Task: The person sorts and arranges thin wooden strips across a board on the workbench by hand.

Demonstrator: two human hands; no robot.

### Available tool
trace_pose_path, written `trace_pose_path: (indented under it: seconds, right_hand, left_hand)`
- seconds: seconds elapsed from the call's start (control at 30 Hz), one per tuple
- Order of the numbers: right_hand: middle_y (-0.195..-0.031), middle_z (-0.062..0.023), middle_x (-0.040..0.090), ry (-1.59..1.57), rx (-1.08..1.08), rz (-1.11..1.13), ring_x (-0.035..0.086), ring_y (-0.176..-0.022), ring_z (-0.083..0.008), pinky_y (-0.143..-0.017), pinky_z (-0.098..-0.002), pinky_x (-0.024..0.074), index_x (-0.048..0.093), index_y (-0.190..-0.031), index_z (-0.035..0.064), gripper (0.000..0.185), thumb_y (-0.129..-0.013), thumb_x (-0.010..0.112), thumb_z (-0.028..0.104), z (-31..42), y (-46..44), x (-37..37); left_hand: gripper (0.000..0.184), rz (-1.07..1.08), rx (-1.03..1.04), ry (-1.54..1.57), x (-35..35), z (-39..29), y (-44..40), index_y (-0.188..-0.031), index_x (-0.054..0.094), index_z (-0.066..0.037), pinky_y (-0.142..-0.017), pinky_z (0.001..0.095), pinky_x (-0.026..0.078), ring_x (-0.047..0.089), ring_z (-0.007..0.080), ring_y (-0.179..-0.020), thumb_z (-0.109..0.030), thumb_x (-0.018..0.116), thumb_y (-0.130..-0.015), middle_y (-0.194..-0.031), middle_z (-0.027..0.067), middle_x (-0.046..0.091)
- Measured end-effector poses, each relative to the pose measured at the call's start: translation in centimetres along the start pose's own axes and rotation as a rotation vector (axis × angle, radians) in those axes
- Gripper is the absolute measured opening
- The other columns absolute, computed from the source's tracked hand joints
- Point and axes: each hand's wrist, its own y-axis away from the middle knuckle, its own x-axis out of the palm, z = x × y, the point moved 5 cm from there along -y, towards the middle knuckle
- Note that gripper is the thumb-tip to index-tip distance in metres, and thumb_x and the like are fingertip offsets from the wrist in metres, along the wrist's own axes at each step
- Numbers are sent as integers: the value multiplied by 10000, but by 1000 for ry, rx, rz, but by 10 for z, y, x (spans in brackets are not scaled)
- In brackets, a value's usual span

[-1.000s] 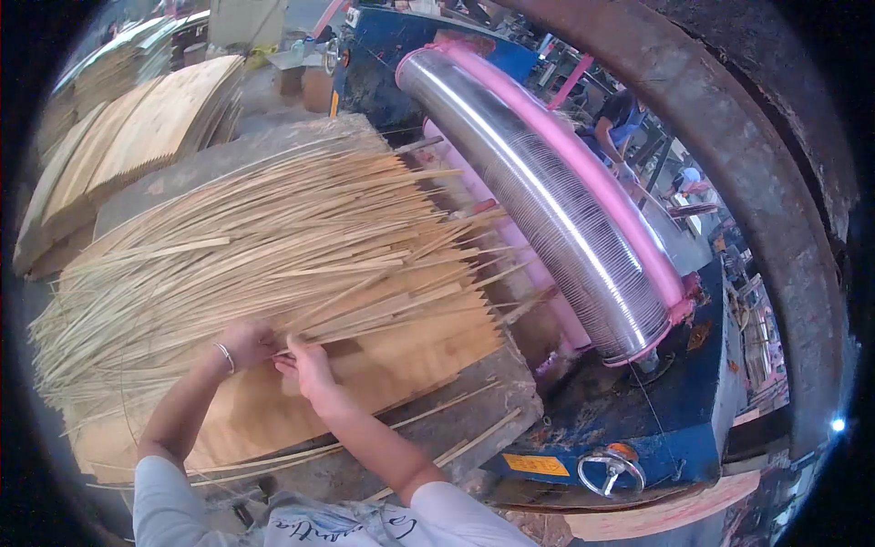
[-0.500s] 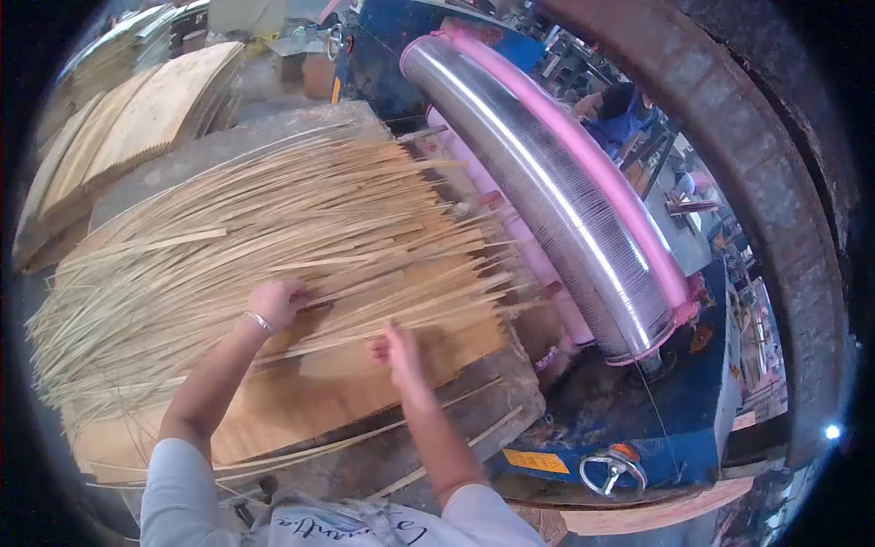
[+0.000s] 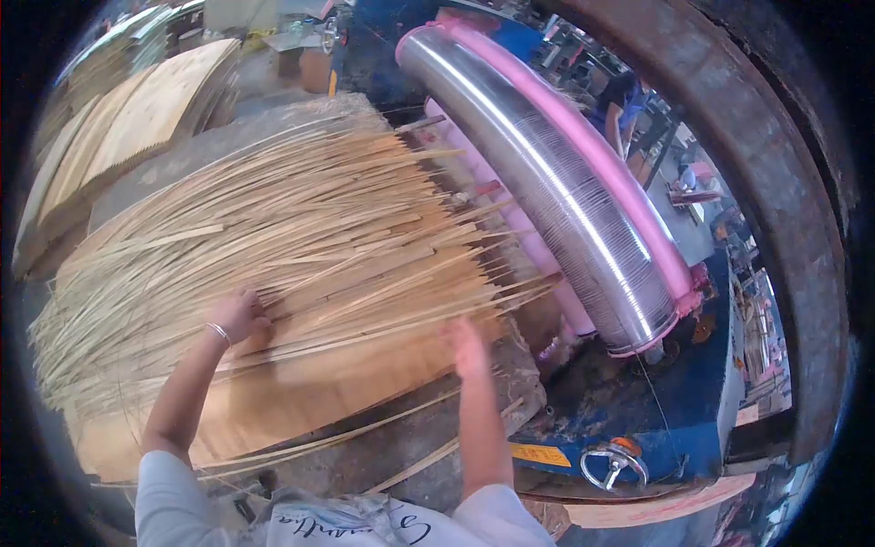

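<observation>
Many thin wood strips [image 3: 273, 214] lie in a spread heap over a stack of wide wood sheets [image 3: 319, 401] with jagged ends. My left hand [image 3: 241, 319], a bracelet at its wrist, rests on the strips near the heap's front edge; its fingers are slightly apart and nothing shows in them. Farther right, my right hand [image 3: 468, 346] is blurred at the sheets' right end, beside the tips of some strips. Its fingers are smeared, so a hold on any strip cannot be made out.
Right of the sheets stands a blue machine [image 3: 620, 415] with a shiny grooved roller [image 3: 547, 173], pink rollers and a handwheel [image 3: 612, 465]. More wood sheets [image 3: 155, 91] are stacked at the back left. A person [image 3: 622, 105] is beyond the machine.
My right hand has moved right, to the sheets' right end. My left hand went right, then came back left. Strips near the front now lie farther right, closer to the roller.
</observation>
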Motion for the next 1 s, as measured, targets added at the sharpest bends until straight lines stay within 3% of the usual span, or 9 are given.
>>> trace_pose_path:
  seconds: [0.2,0.23,0.33,0.37,0.47,0.5,0.63,0.87,1.0]
  right_hand:
    - [-962,-144,549,8,299,370,554,-900,-272,-759,-386,493,444,-1051,-21,320,-843,512,212,-134,83,100]
    - [-954,-143,550,-27,345,353,548,-911,-272,-770,-381,490,444,-1045,-34,317,-845,511,203,-150,90,120]
    - [-1020,-157,512,-85,363,399,528,-928,-279,-785,-397,470,449,-1054,-4,287,-846,513,183,-187,83,173]
    - [-989,-141,521,-108,311,468,539,-886,-256,-749,-381,486,454,-1046,-3,289,-845,518,193,-183,84,191]
    - [-945,-111,529,-167,347,438,540,-815,-206,-692,-335,501,476,-1015,3,284,-840,530,219,-193,65,202]
    - [-892,-84,543,-59,249,371,546,-771,-185,-644,-308,508,500,-972,23,248,-851,509,239,-176,67,198]
    - [-837,-71,551,-56,82,246,546,-702,-170,-577,-309,503,512,-944,47,239,-868,469,269,-126,28,132]
    - [-796,-46,526,-7,-124,-144,514,-632,-174,-536,-303,479,485,-957,74,250,-835,527,287,-27,3,67]
    - [-794,-50,530,-52,-40,-170,537,-668,-193,-594,-317,498,479,-975,64,258,-812,566,244,-24,-18,20]
  left_hand:
    - [241,194,15,-69,15,13,26,-882,549,-54,-707,407,432,537,346,-811,-261,554,-758,-857,177,574]
    - [242,111,220,-87,10,1,29,-893,548,-53,-625,362,454,574,273,-712,-275,501,-810,-758,125,593]
    - [275,400,-40,688,43,11,11,-887,551,-44,-526,289,456,570,166,-601,-299,456,-849,-671,61,575]
    - [320,510,-63,673,40,4,7,-874,553,-42,-470,239,441,529,94,-520,-330,415,-869,-624,19,546]
    - [341,480,-84,562,18,-19,-11,-859,554,-42,-472,243,450,532,107,-507,-353,414,-865,-633,37,563]
    - [279,410,-51,628,15,-18,-20,-853,570,-75,-483,295,456,575,169,-552,-321,442,-833,-681,72,604]
    - [210,-4,107,67,-1,-11,-58,-824,599,-104,-631,396,440,565,308,-718,-276,493,-767,-778,116,609]
    - [229,-97,164,52,14,-49,-66,-889,590,-102,-665,395,450,566,315,-779,-278,555,-746,-845,120,606]
    - [268,-42,146,71,6,-42,-47,-918,581,-89,-685,388,454,561,330,-786,-278,577,-728,-823,139,601]
